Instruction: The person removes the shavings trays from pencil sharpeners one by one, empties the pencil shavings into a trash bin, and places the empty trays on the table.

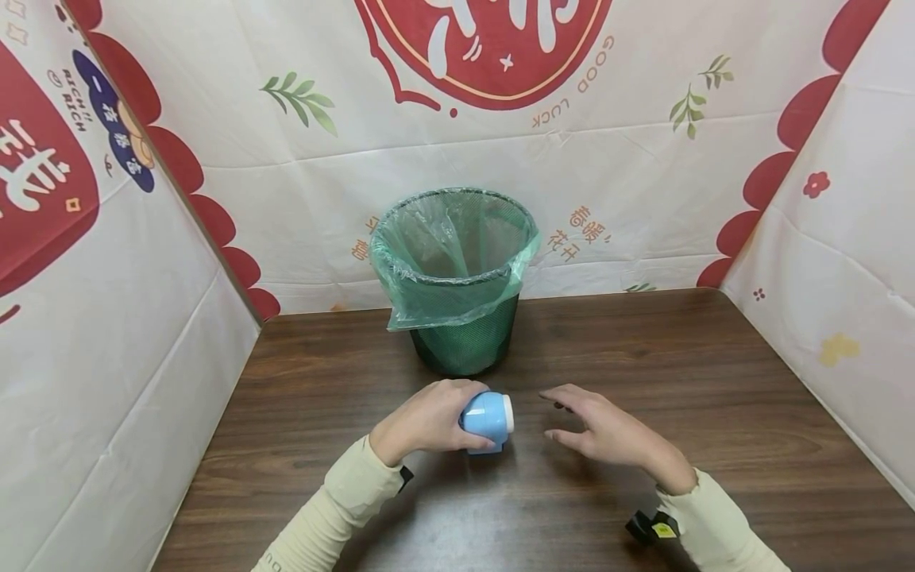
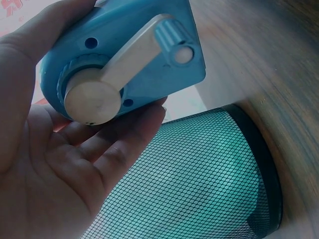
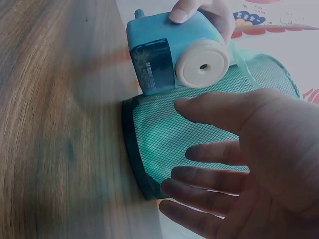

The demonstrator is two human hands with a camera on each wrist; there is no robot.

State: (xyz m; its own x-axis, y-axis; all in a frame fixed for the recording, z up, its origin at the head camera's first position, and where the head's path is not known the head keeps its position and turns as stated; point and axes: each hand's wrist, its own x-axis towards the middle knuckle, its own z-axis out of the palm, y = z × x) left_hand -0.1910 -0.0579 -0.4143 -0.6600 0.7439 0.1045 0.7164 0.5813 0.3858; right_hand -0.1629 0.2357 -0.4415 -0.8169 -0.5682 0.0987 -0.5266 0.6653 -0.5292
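Observation:
A blue crank pencil sharpener (image 1: 485,419) is held above the table by my left hand (image 1: 438,419), thumb on one side and fingers on the other. In the left wrist view its white crank arm (image 2: 132,52) and ribbed blue knob show. The right wrist view shows its round white pencil-hole ring (image 3: 203,63) and a dark see-through shavings drawer (image 3: 153,67) with shavings inside. My right hand (image 1: 604,425) hovers to the right of the sharpener, fingers spread and apart from it, holding nothing.
Just beyond the hands stands a mesh waste bin (image 1: 465,338) lined with a thin green plastic bag (image 1: 436,306). The dark wooden table (image 1: 300,381) is bounded by printed white cloth walls (image 1: 615,183) at the back and both sides.

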